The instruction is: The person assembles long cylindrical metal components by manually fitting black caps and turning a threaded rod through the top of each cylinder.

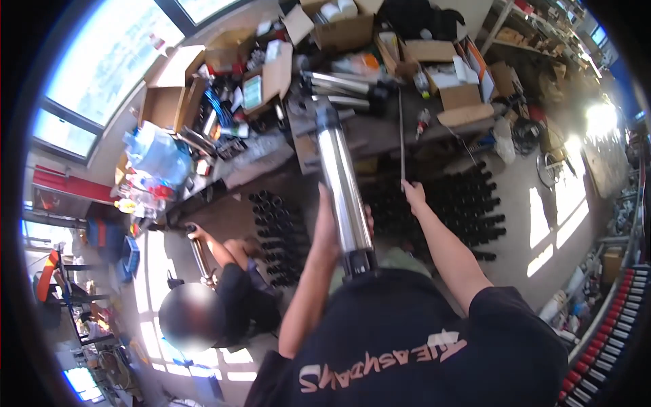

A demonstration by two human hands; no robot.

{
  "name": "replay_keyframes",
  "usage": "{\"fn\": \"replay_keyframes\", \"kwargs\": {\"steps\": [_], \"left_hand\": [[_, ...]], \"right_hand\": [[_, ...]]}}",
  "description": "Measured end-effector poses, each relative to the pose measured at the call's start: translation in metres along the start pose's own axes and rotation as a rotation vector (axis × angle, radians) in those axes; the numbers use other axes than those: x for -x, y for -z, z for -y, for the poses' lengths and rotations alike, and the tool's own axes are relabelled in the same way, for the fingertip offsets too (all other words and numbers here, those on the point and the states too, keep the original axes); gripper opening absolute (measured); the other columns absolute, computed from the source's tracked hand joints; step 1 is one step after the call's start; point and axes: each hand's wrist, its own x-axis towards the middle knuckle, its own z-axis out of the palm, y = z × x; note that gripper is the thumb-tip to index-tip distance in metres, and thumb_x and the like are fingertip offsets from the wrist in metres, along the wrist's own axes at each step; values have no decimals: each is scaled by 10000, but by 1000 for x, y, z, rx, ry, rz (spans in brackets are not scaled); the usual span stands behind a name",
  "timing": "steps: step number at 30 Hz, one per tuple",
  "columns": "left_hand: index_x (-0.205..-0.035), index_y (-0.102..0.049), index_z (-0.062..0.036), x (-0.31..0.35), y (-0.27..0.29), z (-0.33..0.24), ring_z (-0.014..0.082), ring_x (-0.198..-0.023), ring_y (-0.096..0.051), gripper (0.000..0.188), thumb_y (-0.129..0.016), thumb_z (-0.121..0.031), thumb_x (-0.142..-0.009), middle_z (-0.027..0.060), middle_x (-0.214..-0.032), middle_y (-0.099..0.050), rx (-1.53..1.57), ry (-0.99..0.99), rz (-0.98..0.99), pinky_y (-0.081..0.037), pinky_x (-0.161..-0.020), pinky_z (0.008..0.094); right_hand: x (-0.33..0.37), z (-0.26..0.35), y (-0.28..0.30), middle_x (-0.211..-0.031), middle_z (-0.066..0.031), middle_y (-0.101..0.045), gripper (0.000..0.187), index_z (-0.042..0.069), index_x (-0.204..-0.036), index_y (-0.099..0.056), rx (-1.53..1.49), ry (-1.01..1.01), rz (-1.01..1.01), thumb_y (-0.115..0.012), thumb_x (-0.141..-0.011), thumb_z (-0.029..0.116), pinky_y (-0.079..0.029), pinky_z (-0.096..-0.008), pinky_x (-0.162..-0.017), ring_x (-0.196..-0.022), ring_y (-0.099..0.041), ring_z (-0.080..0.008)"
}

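Note:
A shiny metal cylinder (342,183) with dark end caps stands tilted in front of me, its lower end against my dark shirt. My left hand (326,220) is wrapped around its lower half, and some fingertips show on the far side. Off to the right, my right hand (414,195) is closed on the near end of a long thin metal rod (402,136). The rod points away from me toward the workbench, apart from the cylinder. More shiny cylinders (342,83) with dark ends lie on the bench.
A cluttered workbench (366,146) holds open cardboard boxes (468,74) and a large clear blue bottle (157,154). Beneath stand rows of black tubular parts (441,210). At left a co-worker (237,292) crouches, holding another metal tube (201,258). Racked red-and-silver parts (603,339) line the right.

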Motion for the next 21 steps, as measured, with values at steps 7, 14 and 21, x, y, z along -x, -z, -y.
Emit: {"fn": "replay_keyframes", "kwargs": {"steps": [7, 14, 21], "left_hand": [[-1165, -557, -76, -6, -44, -11, 285, -753, -635, 806, -243, -783, -938, 172, -921, -614, 40, -236, 495, -578, -640, 418], [-1278, -513, -11, 23, -75, -19, 279, -862, -682, 900, -199, -782, -937, 144, -1015, -641, -299, -626, 291, -583, -785, 412], [-1206, -547, -111, -50, -49, 10, 306, -741, -668, 757, -355, -782, -914, 150, -921, -646, 110, -111, 684, -575, -680, 468]], "right_hand": [[85, -222, 118, -586, -36, -514, 339, 20, -930, -624, 154, -206, -145, -647, -917, 358, -335, -310, -422, -469, -480, -138], [202, -359, 217, -627, -165, -643, 399, -70, -777, -670, 495, -526, -315, -656, -843, 323, -502, -434, -508, -487, -631, -299], [191, -297, 179, -859, -172, -732, 387, -11, -967, -738, 426, -265, -237, -704, -809, 341, -554, -413, -707, -757, -714, -294]]}}
